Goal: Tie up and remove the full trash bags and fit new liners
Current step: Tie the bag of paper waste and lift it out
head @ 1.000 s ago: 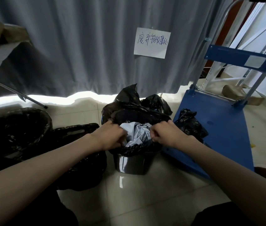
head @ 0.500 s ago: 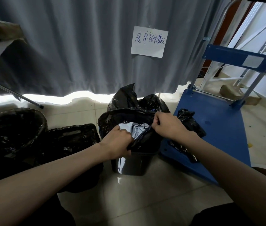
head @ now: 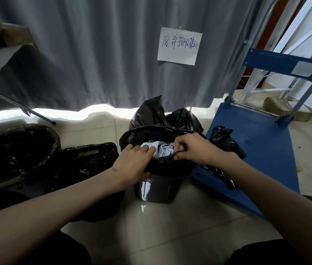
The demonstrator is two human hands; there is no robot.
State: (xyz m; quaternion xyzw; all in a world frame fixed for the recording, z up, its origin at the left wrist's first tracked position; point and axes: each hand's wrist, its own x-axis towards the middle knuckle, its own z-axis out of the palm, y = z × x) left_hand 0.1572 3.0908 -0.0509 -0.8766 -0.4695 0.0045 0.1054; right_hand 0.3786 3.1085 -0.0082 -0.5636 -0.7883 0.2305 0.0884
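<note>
Black liner (head: 170, 165) in a small dark bin (head: 157, 190) on the tiled floor (head: 170, 226), just off the near left corner of the blue trolley deck (head: 262, 150). Pale crumpled waste (head: 161, 149) fills it. My left hand (head: 132, 165) holds the liner's near rim, fingers resting on the waste; whether that grip is curled round the plastic I cannot tell. My right hand (head: 193, 148) pinches a strip of liner at the rim. Tied black bags (head: 157, 115) behind the bin, by the grey curtain (head: 103, 54). Lined larger bin (head: 17, 148) at far left. Handwritten paper sign (head: 179, 46) on the curtain.
</note>
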